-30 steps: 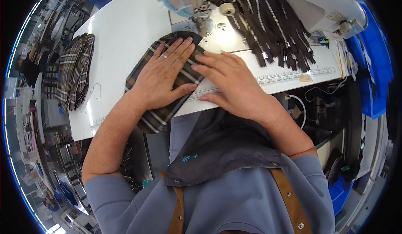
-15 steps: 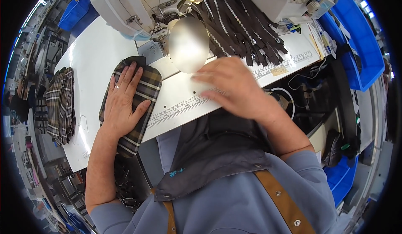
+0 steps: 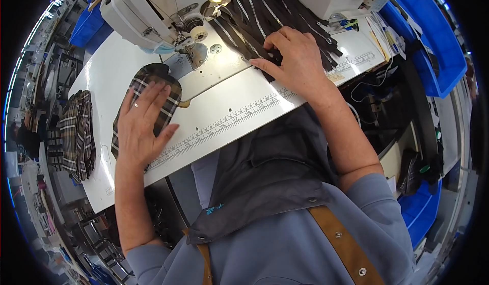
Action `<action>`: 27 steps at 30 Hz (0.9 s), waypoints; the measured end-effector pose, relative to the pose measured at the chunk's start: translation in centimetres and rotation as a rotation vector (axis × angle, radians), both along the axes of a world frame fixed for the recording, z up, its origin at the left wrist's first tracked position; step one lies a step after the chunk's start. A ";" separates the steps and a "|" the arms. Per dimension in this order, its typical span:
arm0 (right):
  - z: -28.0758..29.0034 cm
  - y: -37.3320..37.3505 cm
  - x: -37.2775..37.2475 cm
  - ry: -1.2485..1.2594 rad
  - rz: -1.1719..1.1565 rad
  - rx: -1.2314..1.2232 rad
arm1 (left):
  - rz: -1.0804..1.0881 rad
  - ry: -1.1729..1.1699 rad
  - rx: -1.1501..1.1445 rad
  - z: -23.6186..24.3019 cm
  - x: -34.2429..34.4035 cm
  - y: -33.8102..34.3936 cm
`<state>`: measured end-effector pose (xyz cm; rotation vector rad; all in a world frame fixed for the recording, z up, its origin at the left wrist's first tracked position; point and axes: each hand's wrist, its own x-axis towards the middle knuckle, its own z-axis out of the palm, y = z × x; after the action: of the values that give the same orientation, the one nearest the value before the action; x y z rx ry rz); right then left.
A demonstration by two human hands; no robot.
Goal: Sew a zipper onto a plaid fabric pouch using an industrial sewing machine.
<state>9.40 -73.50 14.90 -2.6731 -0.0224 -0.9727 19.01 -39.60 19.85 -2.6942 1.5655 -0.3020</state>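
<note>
My left hand (image 3: 141, 119) lies flat, fingers stretched, on a brown, black and white plaid fabric piece (image 3: 172, 94) with a dark tab at its far end. The piece rests on the white table, left of the sewing machine's needle area (image 3: 193, 56). My right hand (image 3: 301, 63) is over the near ends of a pile of dark zippers (image 3: 285, 10) with silvery teeth. Its thumb is stretched out to the left, apart from the bent index finger. The other fingertips are partly hidden behind the hand, and no zipper is visibly lifted.
The white sewing machine (image 3: 135, 20) arches over the far side of the table. A ruler strip (image 3: 224, 125) runs along the near edge. A stack of plaid pieces (image 3: 76, 134) sits at the left. Blue bins (image 3: 443, 56) stand at the right.
My right hand has moved right and away from me onto the zippers. My left hand and the plaid piece under it have shifted slightly left.
</note>
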 end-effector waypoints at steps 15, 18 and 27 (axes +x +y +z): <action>4.0 1.4 -6.2 0.083 0.442 0.659 | 0.000 1.232 -0.756 -2.7 -6.7 -6.7; 4.8 3.1 -8.8 0.328 0.778 0.364 | 0.044 2.033 -0.966 -3.4 -7.1 -9.2; 3.2 2.3 -8.9 0.479 0.865 0.538 | 0.215 1.843 -1.192 -2.8 -6.8 -10.2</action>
<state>0.48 -71.22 18.15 -1.9851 -0.6474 -0.0391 12.24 -49.76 17.10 -3.9605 0.8455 2.7979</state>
